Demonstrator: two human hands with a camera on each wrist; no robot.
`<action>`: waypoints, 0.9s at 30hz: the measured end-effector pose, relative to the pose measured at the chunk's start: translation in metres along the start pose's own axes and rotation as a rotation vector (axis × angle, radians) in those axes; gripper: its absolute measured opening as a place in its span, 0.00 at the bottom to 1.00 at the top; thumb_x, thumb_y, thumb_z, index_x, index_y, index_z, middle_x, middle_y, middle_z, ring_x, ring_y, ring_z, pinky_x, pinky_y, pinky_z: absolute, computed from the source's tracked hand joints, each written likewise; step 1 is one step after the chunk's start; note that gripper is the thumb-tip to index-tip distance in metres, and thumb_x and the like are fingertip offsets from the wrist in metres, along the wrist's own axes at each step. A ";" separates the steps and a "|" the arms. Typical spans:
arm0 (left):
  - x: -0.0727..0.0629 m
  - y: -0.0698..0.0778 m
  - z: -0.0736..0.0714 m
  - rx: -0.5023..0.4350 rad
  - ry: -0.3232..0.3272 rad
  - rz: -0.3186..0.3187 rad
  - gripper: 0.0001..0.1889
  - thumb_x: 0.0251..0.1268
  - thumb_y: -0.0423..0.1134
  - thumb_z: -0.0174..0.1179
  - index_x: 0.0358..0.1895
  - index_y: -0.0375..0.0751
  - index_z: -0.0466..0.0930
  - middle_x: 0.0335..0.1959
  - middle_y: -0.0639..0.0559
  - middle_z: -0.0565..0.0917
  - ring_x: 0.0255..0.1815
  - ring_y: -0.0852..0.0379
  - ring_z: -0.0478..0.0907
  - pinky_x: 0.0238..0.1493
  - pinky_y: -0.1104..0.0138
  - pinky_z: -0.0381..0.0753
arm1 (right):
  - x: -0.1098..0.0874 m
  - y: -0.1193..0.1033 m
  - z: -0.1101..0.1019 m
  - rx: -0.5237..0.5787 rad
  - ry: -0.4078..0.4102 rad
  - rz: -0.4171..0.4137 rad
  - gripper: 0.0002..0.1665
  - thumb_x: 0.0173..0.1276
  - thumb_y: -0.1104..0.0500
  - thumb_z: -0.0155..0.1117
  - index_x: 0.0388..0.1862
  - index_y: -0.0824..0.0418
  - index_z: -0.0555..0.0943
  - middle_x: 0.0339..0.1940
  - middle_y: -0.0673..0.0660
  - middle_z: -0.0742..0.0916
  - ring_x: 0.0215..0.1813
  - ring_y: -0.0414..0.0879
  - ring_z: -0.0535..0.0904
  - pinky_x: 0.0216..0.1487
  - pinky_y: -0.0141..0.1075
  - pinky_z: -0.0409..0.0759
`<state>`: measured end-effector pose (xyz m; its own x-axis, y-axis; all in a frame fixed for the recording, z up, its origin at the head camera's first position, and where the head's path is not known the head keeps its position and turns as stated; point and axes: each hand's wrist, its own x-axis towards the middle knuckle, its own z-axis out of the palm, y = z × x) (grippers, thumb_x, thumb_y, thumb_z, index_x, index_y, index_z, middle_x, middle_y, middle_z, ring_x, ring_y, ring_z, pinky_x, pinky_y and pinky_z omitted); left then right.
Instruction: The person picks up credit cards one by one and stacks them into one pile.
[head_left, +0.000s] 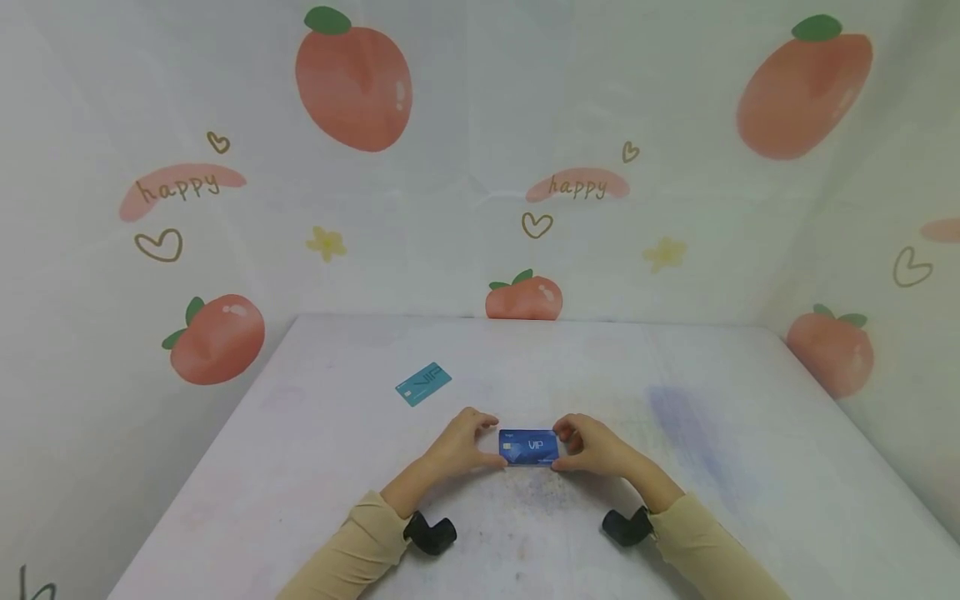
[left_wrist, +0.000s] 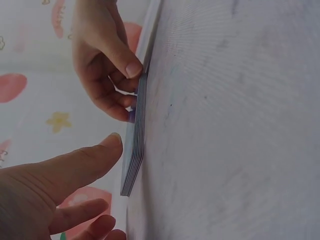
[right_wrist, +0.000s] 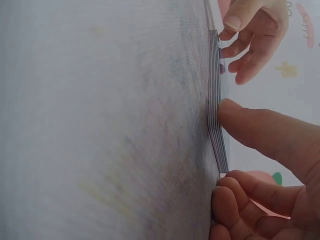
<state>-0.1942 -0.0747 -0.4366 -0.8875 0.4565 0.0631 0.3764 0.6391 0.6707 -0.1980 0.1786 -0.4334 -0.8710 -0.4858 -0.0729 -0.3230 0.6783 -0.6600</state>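
A neat stack of cards (head_left: 528,447) lies flat on the table, its top card blue and lettered "VIP". Both wrist views show its layered edge (left_wrist: 134,155). My left hand (head_left: 459,443) is at the stack's left end, thumb close to the near corner and the other fingers spread apart from it. At the right end, my right hand (head_left: 594,446) holds the stack, with its thumb (right_wrist: 250,117) against the near side and bent fingers by the far corner. The exact contact of those fingers is partly hidden. A teal VIP card (head_left: 423,384) lies tilted, farther back and left.
The white table (head_left: 315,467) has faint coloured stains. Behind it hangs a pale cloth (head_left: 450,208) printed with red fruit, hearts and "happy". Black wrist mounts (head_left: 431,533) sit below both hands, near the beige sleeves (head_left: 352,546).
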 end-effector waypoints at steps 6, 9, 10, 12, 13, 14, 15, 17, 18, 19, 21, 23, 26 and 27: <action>-0.002 -0.002 -0.006 -0.034 -0.003 -0.047 0.31 0.46 0.41 0.72 0.55 0.31 0.74 0.46 0.41 0.75 0.46 0.50 0.72 0.51 0.58 0.74 | 0.001 -0.003 -0.002 0.017 -0.013 0.037 0.30 0.52 0.56 0.73 0.50 0.67 0.74 0.41 0.57 0.81 0.40 0.44 0.77 0.41 0.36 0.77; -0.003 -0.004 -0.009 -0.053 0.005 -0.063 0.31 0.48 0.41 0.71 0.56 0.32 0.74 0.47 0.41 0.75 0.48 0.49 0.73 0.52 0.56 0.75 | 0.003 -0.004 -0.003 0.012 -0.005 0.068 0.29 0.53 0.55 0.72 0.51 0.66 0.74 0.41 0.56 0.81 0.40 0.44 0.77 0.42 0.38 0.77; -0.003 -0.005 -0.010 -0.054 0.010 -0.065 0.30 0.48 0.41 0.71 0.56 0.32 0.74 0.47 0.41 0.75 0.48 0.49 0.73 0.52 0.56 0.75 | 0.004 -0.005 -0.003 0.007 -0.001 0.075 0.28 0.53 0.55 0.72 0.51 0.65 0.74 0.41 0.56 0.81 0.40 0.44 0.76 0.42 0.38 0.77; -0.003 -0.007 -0.012 -0.061 0.019 -0.071 0.30 0.48 0.42 0.70 0.56 0.32 0.74 0.47 0.41 0.75 0.48 0.49 0.73 0.52 0.56 0.75 | 0.006 -0.006 -0.004 -0.004 0.008 0.076 0.27 0.54 0.55 0.71 0.51 0.65 0.74 0.41 0.56 0.81 0.39 0.43 0.76 0.41 0.37 0.77; -0.003 -0.008 -0.013 -0.063 0.024 -0.076 0.30 0.48 0.42 0.71 0.56 0.33 0.74 0.47 0.41 0.75 0.48 0.49 0.73 0.52 0.56 0.75 | 0.007 -0.007 -0.005 -0.008 0.009 0.070 0.27 0.55 0.55 0.70 0.51 0.65 0.74 0.41 0.56 0.81 0.39 0.43 0.75 0.41 0.36 0.77; -0.003 -0.009 -0.014 -0.064 0.030 -0.081 0.30 0.48 0.42 0.71 0.56 0.33 0.74 0.47 0.41 0.75 0.48 0.49 0.73 0.52 0.56 0.75 | 0.008 -0.008 -0.006 -0.008 0.010 0.065 0.26 0.55 0.55 0.70 0.51 0.65 0.75 0.41 0.56 0.81 0.38 0.43 0.75 0.40 0.36 0.76; -0.003 -0.010 -0.015 -0.066 0.034 -0.091 0.30 0.48 0.42 0.70 0.56 0.33 0.74 0.47 0.42 0.75 0.48 0.49 0.73 0.52 0.56 0.75 | 0.010 -0.009 -0.007 -0.012 0.010 0.056 0.26 0.56 0.55 0.70 0.50 0.65 0.75 0.41 0.57 0.81 0.38 0.43 0.75 0.40 0.36 0.76; -0.003 -0.011 -0.017 -0.069 0.046 -0.106 0.30 0.48 0.43 0.70 0.56 0.34 0.74 0.47 0.43 0.75 0.48 0.50 0.73 0.52 0.57 0.75 | 0.014 -0.012 -0.009 -0.018 0.009 0.044 0.25 0.57 0.55 0.69 0.50 0.65 0.75 0.41 0.57 0.81 0.39 0.44 0.75 0.40 0.35 0.76; -0.004 -0.012 -0.019 -0.071 0.053 -0.113 0.30 0.48 0.42 0.71 0.56 0.34 0.74 0.47 0.43 0.75 0.48 0.49 0.74 0.51 0.57 0.76 | 0.017 -0.013 -0.009 -0.016 0.007 0.046 0.25 0.57 0.54 0.68 0.50 0.65 0.75 0.41 0.57 0.81 0.39 0.44 0.76 0.40 0.35 0.77; -0.004 -0.012 -0.020 -0.074 0.059 -0.123 0.30 0.48 0.42 0.71 0.56 0.35 0.74 0.47 0.43 0.75 0.48 0.49 0.74 0.51 0.57 0.76 | 0.020 -0.015 -0.010 -0.019 0.004 0.043 0.25 0.58 0.54 0.68 0.50 0.65 0.75 0.41 0.58 0.81 0.39 0.44 0.76 0.40 0.35 0.77; -0.004 -0.013 -0.024 -0.078 0.077 -0.136 0.30 0.48 0.42 0.71 0.56 0.35 0.74 0.46 0.43 0.75 0.48 0.49 0.74 0.51 0.58 0.76 | 0.025 -0.018 -0.011 -0.019 0.000 0.043 0.25 0.58 0.54 0.68 0.50 0.65 0.75 0.42 0.58 0.82 0.40 0.45 0.76 0.42 0.36 0.78; -0.005 -0.014 -0.027 -0.085 0.096 -0.152 0.30 0.48 0.41 0.71 0.56 0.35 0.74 0.47 0.42 0.75 0.48 0.49 0.74 0.50 0.58 0.76 | 0.030 -0.021 -0.011 -0.021 -0.005 0.026 0.25 0.58 0.53 0.68 0.50 0.65 0.76 0.42 0.59 0.82 0.40 0.45 0.76 0.42 0.37 0.78; -0.005 -0.015 -0.032 -0.096 0.127 -0.189 0.30 0.48 0.41 0.71 0.56 0.35 0.75 0.49 0.42 0.76 0.49 0.49 0.75 0.50 0.57 0.76 | 0.038 -0.024 -0.012 -0.021 0.002 -0.042 0.25 0.59 0.50 0.67 0.48 0.66 0.76 0.40 0.58 0.82 0.39 0.43 0.76 0.41 0.35 0.78; -0.005 -0.017 -0.033 -0.098 0.135 -0.204 0.30 0.48 0.41 0.71 0.56 0.35 0.75 0.50 0.42 0.76 0.49 0.49 0.75 0.50 0.57 0.76 | 0.040 -0.026 -0.013 -0.019 0.002 -0.059 0.25 0.59 0.49 0.67 0.48 0.66 0.76 0.40 0.58 0.82 0.38 0.42 0.77 0.41 0.35 0.78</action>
<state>-0.2048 -0.1080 -0.4235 -0.9723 0.2336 0.0127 0.1644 0.6436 0.7475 -0.2293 0.1488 -0.4099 -0.8513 -0.5237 -0.0328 -0.3806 0.6593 -0.6485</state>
